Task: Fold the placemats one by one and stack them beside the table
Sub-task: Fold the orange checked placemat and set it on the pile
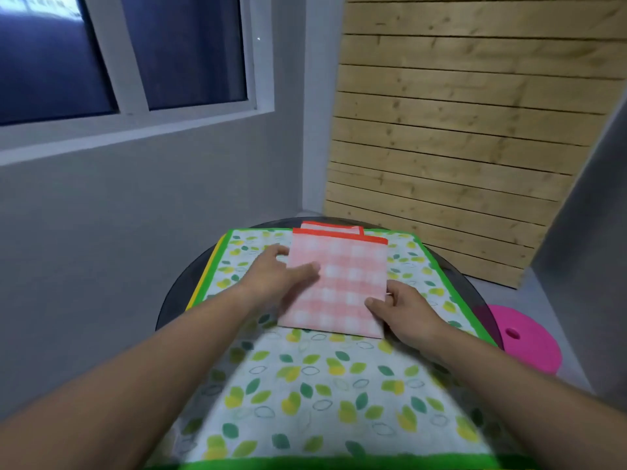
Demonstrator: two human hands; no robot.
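Lying folded in the middle of the view, the pink checked placemat (342, 286) shows its orange-red border along the far side, where the layers sit slightly stepped. It rests flat on a larger leaf-print placemat (305, 385) and sits between the two hands.

The left hand (274, 276) is at its left edge. The thumb lies on top of the checked cloth and the fingers are curled at the edge just beside it, so the hand grips that side. Whether the fingers reach under the cloth cannot be told.

The right hand (403, 310) is at the near right corner. Its thumb presses on top of the cloth and its fingers are bent against the right edge, pinching the corner. Both forearms reach in from the bottom corners of the view.

The leaf-print placemat, white with green and yellow leaves and a bright green border, is spread open over a round table (174, 300) with a dark, glassy top that shows past it on the left and right. A yellow edge (201, 281) of another sheet peeps out from under its left side.

To the right of the table, lower down, stands a pink round stool (529, 344) with a hole in its seat. Behind the table are a grey wall (101, 232) with a window (183, 49) on the left and a wooden slat panel (458, 130) on the right.
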